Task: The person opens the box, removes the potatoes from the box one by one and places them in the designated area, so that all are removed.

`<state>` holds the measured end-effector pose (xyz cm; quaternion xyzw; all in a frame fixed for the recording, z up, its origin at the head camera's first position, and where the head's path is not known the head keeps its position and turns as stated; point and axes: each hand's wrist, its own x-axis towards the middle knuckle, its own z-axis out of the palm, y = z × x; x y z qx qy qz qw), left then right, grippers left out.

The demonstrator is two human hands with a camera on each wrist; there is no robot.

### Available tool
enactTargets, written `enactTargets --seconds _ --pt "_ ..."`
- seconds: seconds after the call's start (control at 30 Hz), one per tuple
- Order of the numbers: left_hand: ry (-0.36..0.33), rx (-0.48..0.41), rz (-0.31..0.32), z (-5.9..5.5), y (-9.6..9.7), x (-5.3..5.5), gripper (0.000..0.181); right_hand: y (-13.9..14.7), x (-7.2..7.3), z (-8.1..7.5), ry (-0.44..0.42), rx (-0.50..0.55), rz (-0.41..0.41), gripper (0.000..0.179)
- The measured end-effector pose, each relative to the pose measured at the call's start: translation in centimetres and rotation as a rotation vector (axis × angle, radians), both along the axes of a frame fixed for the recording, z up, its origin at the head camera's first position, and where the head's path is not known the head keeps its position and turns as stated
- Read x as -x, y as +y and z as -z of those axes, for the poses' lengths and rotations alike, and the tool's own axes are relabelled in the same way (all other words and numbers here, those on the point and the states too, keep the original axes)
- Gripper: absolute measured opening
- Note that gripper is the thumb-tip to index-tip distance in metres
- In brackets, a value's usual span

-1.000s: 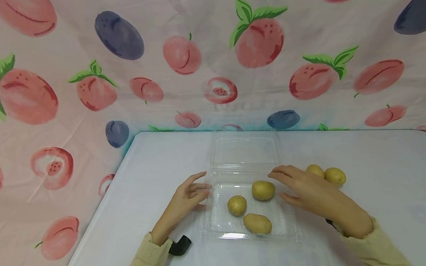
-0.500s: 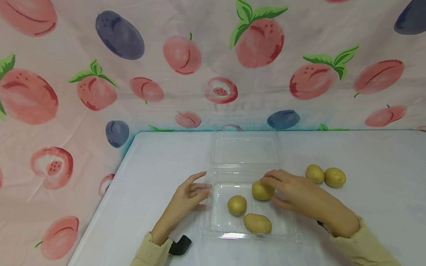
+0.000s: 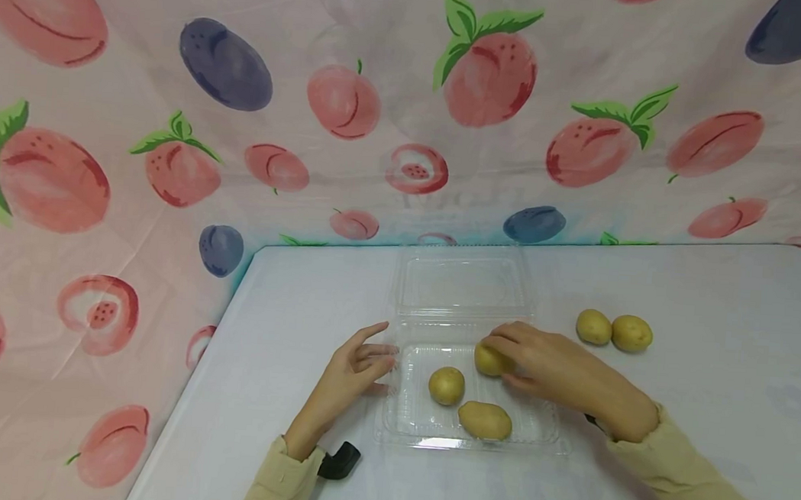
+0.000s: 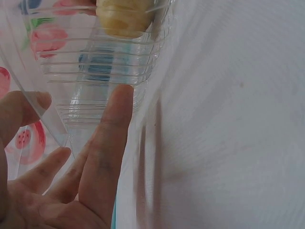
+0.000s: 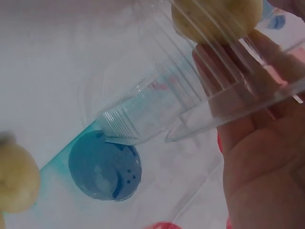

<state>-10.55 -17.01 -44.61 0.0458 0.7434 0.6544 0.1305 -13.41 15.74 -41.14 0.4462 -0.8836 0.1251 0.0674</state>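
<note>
A clear plastic clamshell container (image 3: 407, 419) lies on the table with its lid (image 3: 463, 284) folded back. Three potatoes are in its base: a round potato (image 3: 446, 386), a longer potato (image 3: 485, 421) in front, and one potato (image 3: 490, 360) at the back right. My right hand (image 3: 550, 368) grips that back potato, its fingers round the far side and partly hiding it. In the right wrist view, the fingers (image 5: 228, 71) touch the potato (image 5: 217, 19) beyond the clear wall. At the container's left edge is my left hand (image 3: 347, 377), fingers extended near the rim (image 4: 35, 102).
Two more potatoes, one left (image 3: 593, 327) and one right (image 3: 632, 334), sit side by side behind the right forearm. A fruit-print cloth (image 3: 379, 157) hangs behind the white table (image 3: 734, 316). A black wrist device (image 3: 339, 461) shows at the left cuff.
My right hand has moved left and down from the container's right side onto the back potato and taken hold of it. The left hand has stayed in place.
</note>
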Motion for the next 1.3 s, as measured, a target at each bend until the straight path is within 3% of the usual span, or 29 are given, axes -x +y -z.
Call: enactTargets --seconds 0.53,1.3 --pt "-0.007 0.016 0.007 0.0 -0.1 0.1 0.063 -0.5 0.1 0.6 -0.043 -0.03 -0.015 0.046" --pt "0.002 0.007 0.009 -0.1 -0.1 0.0 0.063 -0.4 0.3 1.0 0.056 -0.021 -0.064 0.042"
